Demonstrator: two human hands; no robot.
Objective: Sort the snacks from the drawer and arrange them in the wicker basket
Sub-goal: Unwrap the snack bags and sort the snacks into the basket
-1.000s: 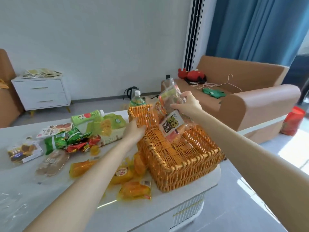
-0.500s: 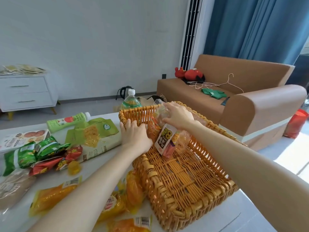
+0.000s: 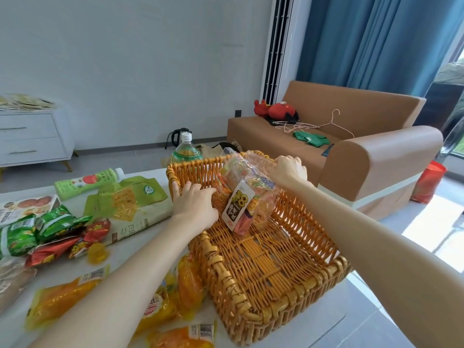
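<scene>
One wide-angle view, taken from the person's head, faces forward and tilts down onto the wicker basket [image 3: 276, 315], which lies near the lens just below the middle of the frame. The white table [image 3: 123, 252] spreads left of the basket to the frame's edge, and a brown sofa [image 3: 389, 151] stands well beyond the basket, to its right.

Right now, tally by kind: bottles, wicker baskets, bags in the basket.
Bottles: 2, lying bottle, upright bottle
Wicker basket: 1
Clear snack bag in it: 1
Total: 4
</scene>
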